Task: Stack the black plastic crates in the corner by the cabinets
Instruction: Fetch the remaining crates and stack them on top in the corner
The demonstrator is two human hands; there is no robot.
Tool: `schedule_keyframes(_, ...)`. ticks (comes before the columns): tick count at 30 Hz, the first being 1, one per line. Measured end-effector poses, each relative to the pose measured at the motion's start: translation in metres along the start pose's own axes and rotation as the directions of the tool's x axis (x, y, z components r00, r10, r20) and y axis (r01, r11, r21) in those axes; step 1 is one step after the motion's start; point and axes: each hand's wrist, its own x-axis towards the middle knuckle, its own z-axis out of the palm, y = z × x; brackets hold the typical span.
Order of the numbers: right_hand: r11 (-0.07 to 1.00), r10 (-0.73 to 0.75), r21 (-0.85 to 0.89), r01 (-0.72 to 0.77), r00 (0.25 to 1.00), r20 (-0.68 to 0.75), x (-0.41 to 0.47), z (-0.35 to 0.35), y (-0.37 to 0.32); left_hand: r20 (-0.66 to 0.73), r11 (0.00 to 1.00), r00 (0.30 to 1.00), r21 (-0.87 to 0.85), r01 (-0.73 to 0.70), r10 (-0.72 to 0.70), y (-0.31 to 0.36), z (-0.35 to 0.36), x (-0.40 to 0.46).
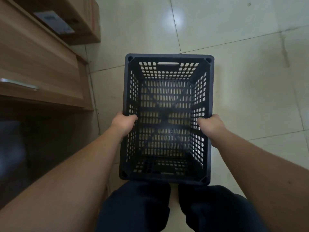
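No text can be read anywhere; a pale label (54, 22) lies on top of the cardboard box (87, 15) at the upper left, beside the wooden cabinet (38, 64); it carries a dark printed patch, but the print is too blurred to make out any letters or numbers.

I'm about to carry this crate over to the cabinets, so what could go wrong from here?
The left hand and right hand grip only the side rims of the black crate, thumbs inside; the grip could slip or the crate tip forward. The wooden cabinet stands close on the left, so a corner may knock it. The tiled floor looks glossy, possibly slippery.
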Motion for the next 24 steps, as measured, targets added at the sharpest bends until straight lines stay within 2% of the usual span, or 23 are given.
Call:
schedule_keyframes(4, 0.998, 0.014, 0.069, -0.014, 1.0, -0.007, -0.008, -0.009, 0.0, 0.039, 0.985, 0.998, -0.161, 0.064, -0.058, 0.004, -0.01, -0.01)
schedule_keyframes(9, 0.998, 0.005, 0.058, -0.002, 0.999, -0.048, -0.035, -0.031, 0.001, -0.027, 0.989, 1.0, -0.15, -0.007, 0.003, 0.004, -0.022, -0.044)
schedule_keyframes(16, 0.998, -0.038, -0.054, 0.032, 0.993, -0.108, -0.112, -0.091, -0.031, -0.016, 0.983, 0.999, -0.18, -0.041, 0.038, 0.021, -0.063, -0.131)
schedule_keyframes(24, 0.966, -0.14, -0.234, 0.109, 0.982, -0.124, -0.23, -0.165, -0.072, 0.026, 0.965, 1.0, -0.262, -0.001, 0.008, 0.025, -0.119, -0.255)
